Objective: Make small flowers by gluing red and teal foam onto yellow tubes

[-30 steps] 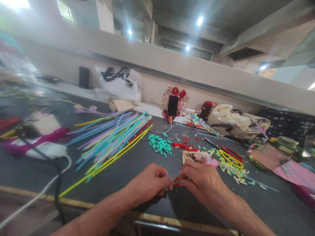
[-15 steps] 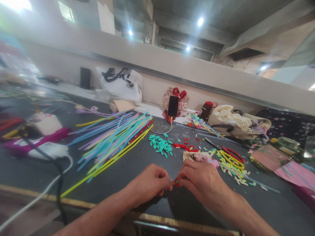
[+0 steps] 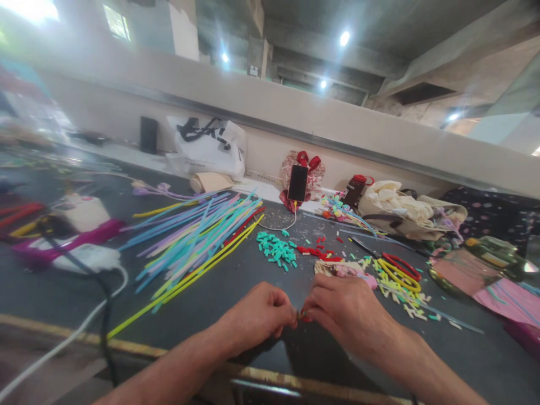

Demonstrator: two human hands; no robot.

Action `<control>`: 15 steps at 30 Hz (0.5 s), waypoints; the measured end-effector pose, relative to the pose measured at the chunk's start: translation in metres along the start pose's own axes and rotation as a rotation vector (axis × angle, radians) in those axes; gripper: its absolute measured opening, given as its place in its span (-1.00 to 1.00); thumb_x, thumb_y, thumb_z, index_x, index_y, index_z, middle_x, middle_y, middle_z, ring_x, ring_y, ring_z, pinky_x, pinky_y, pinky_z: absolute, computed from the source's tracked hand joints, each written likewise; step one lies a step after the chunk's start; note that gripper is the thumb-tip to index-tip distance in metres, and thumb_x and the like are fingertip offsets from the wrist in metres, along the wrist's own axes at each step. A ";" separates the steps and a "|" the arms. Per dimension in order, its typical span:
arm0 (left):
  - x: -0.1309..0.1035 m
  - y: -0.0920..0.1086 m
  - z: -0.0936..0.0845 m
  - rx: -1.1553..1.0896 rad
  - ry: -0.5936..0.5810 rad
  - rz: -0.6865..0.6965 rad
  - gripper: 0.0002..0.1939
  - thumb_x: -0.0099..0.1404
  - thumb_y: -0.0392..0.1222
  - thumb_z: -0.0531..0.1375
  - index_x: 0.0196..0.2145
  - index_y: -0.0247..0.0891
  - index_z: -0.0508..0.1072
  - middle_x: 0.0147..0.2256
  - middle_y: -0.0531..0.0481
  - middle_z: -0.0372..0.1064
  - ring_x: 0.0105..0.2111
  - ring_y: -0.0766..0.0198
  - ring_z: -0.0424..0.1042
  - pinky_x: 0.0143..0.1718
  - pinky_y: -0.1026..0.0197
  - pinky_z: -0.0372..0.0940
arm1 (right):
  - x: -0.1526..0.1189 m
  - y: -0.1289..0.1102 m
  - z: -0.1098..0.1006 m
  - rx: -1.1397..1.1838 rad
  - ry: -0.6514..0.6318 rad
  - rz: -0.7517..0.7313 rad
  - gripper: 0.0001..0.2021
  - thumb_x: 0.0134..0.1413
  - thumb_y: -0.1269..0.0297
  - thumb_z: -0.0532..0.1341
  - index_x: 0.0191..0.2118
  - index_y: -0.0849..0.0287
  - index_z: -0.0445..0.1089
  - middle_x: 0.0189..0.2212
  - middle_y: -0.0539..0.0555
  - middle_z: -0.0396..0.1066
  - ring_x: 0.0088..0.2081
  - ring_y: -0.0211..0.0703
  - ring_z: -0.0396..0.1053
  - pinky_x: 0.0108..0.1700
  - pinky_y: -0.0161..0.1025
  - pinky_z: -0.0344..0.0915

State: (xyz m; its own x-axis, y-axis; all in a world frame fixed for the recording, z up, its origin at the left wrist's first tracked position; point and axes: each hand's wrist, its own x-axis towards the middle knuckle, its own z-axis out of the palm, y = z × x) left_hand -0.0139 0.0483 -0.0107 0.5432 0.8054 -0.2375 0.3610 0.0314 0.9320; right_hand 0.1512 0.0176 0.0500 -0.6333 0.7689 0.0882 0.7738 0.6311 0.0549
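Near the table's front edge, my left hand [image 3: 264, 315] is closed in a pinch, its fingertips at one end of a tiny red and yellowish piece [image 3: 302, 316]. The fingers of my right hand [image 3: 346, 306] pinch the red part of that piece from the other side. Most of it is hidden between the fingertips. Beyond my hands lie a heap of short teal pieces [image 3: 276, 249] and some short red pieces [image 3: 318, 252]. A pink and cream item [image 3: 348, 269] is just behind my right hand.
Long coloured sticks [image 3: 198, 242] spread at the left. Scissors with red and yellow handles [image 3: 399, 271] lie among yellow pieces at the right. A phone [image 3: 297, 183] stands at the back. A white cable [image 3: 90, 318] crosses the left front edge.
Both hands keep their pinch with only slight finger movement, and less red shows between them. The whole view has shifted slightly.
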 end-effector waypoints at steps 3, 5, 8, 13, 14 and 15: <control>0.001 -0.002 0.001 0.005 0.002 -0.006 -0.81 -0.03 -0.18 0.06 -0.64 -0.31 0.39 -0.77 0.15 0.12 -0.74 0.42 0.05 -0.72 0.35 -0.08 | 0.002 -0.001 -0.002 -0.007 -0.017 -0.028 -0.81 0.04 0.41 0.08 -0.49 0.17 0.39 -0.55 -0.02 0.32 -0.46 -0.29 0.24 -0.50 -0.37 0.01; 0.001 -0.003 0.001 0.001 0.002 -0.007 -0.81 -0.03 -0.18 0.06 -0.64 -0.31 0.39 -0.77 0.15 0.12 -0.74 0.42 0.04 -0.72 0.35 -0.08 | 0.003 -0.002 -0.002 -0.005 -0.006 -0.031 -0.80 0.04 0.41 0.06 -0.50 0.16 0.39 -0.55 -0.03 0.32 -0.47 -0.30 0.24 -0.50 -0.36 0.01; 0.001 -0.003 0.002 -0.001 0.001 -0.002 -0.81 -0.02 -0.18 0.05 -0.63 -0.30 0.38 -0.77 0.16 0.11 -0.74 0.42 0.04 -0.73 0.35 -0.09 | 0.004 -0.002 -0.003 0.001 -0.006 -0.039 -0.80 0.05 0.40 0.05 -0.49 0.15 0.39 -0.55 -0.04 0.32 -0.48 -0.29 0.25 -0.50 -0.36 0.02; 0.000 -0.003 0.001 -0.027 0.003 -0.009 -0.82 -0.02 -0.21 0.05 -0.64 -0.30 0.39 -0.78 0.16 0.10 -0.75 0.43 0.02 -0.73 0.35 -0.10 | 0.004 -0.002 -0.002 -0.008 -0.002 -0.032 -0.77 0.06 0.39 0.04 -0.50 0.13 0.39 -0.56 -0.02 0.32 -0.50 -0.27 0.23 -0.52 -0.34 0.02; 0.000 -0.003 0.001 -0.035 0.004 -0.011 -0.83 -0.02 -0.21 0.05 -0.64 -0.30 0.38 -0.79 0.16 0.10 -0.75 0.43 0.02 -0.73 0.35 -0.10 | 0.004 -0.002 -0.001 -0.015 -0.001 -0.028 -0.78 0.05 0.39 0.04 -0.50 0.13 0.39 -0.57 -0.01 0.32 -0.51 -0.27 0.23 -0.53 -0.34 0.02; 0.000 -0.003 0.001 -0.041 0.006 -0.012 -0.83 -0.02 -0.22 0.05 -0.64 -0.30 0.38 -0.79 0.16 0.09 -0.75 0.43 0.02 -0.73 0.35 -0.10 | 0.004 -0.003 -0.001 -0.020 -0.002 -0.025 -0.78 0.04 0.40 0.05 -0.51 0.14 0.39 -0.57 -0.01 0.32 -0.51 -0.27 0.23 -0.53 -0.34 0.02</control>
State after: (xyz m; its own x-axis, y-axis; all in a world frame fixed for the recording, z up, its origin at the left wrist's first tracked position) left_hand -0.0142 0.0477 -0.0143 0.5344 0.8083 -0.2471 0.3359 0.0651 0.9396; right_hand 0.1465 0.0190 0.0510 -0.6524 0.7531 0.0847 0.7579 0.6478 0.0774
